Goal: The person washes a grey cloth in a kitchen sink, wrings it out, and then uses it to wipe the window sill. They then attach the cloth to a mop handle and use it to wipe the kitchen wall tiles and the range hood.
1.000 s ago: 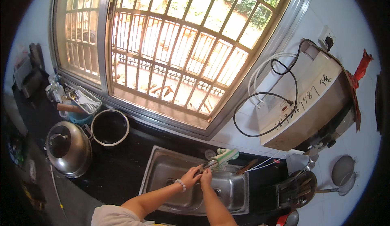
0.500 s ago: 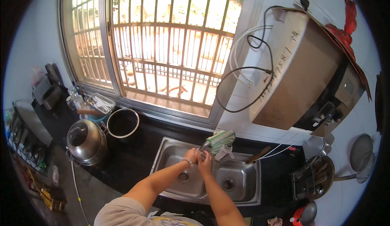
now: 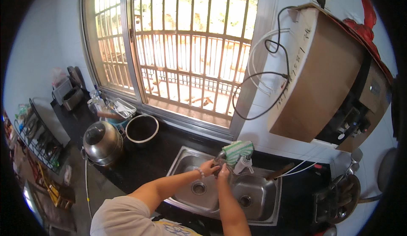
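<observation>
Both my hands are together over the left basin of a double steel sink (image 3: 186, 154), just below the dark curved tap (image 3: 221, 155). My left hand (image 3: 209, 168), with a beaded bracelet on its wrist, has its fingers curled inward. Facing it, my right hand (image 3: 223, 172) has its fingers bent too. Something greyish between them is too small and blurred to make out. A green-and-white striped cloth (image 3: 238, 150) hangs right behind the tap. Beside it stands a white nozzled fitting or bottle (image 3: 242, 164), to the right of my hands.
A wooden-handled tool (image 3: 280, 171) leans at the right basin's back corner. On the left of the black counter are a round black tub (image 3: 142, 129), a domed steel pot (image 3: 101, 142) and a basket of utensils (image 3: 121, 108). A large box-like wall unit (image 3: 322, 74) overhangs the right.
The whole view has shifted, so the scene sits further right and slightly lower. My hands stay by the tap; their fingers have shifted slightly, with more of the greyish thing showing between them.
</observation>
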A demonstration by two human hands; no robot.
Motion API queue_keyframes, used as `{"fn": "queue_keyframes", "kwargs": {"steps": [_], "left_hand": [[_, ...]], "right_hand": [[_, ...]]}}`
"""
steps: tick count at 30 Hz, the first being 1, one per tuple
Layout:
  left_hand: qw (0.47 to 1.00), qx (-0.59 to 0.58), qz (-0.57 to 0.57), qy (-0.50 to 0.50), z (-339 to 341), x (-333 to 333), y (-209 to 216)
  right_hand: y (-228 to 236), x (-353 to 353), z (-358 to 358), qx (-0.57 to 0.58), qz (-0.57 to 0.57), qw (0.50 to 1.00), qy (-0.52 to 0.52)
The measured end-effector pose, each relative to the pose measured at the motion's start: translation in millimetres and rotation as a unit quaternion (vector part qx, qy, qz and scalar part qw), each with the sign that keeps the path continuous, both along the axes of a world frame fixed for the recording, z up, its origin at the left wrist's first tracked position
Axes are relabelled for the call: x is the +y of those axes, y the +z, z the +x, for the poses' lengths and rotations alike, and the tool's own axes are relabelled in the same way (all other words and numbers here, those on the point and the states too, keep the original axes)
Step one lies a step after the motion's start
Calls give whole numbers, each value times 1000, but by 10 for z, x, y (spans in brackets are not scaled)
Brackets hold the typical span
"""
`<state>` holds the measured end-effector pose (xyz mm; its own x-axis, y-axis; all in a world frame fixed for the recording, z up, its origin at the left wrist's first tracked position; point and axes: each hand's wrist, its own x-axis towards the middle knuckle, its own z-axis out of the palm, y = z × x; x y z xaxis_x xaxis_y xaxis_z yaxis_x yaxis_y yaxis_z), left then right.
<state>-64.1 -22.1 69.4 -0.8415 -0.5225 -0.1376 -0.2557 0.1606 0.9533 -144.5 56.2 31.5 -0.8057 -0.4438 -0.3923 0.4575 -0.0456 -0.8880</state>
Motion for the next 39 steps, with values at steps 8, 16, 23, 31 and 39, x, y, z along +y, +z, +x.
{"fn": "queue_keyframes", "kwargs": {"steps": [8,16,23,31,39], "left_hand": [[992,-90,-73,45,-27,-304,131],[947,-95,308,-9,-37,-323,-295],[959,92,264,-55,98,-137,-112],[988,-81,-30,131,18,-426,-376],[988,-12,117,95,66,-224,-133]], "right_hand": [[484,-99,463,392,124,910,-50],[439,-75,260,410,400,809,134],[-58,-53,-14,279,282,917,-34],[203,-296,365,433,190,877,80],[741,-124,381,475,429,766,60]]}}
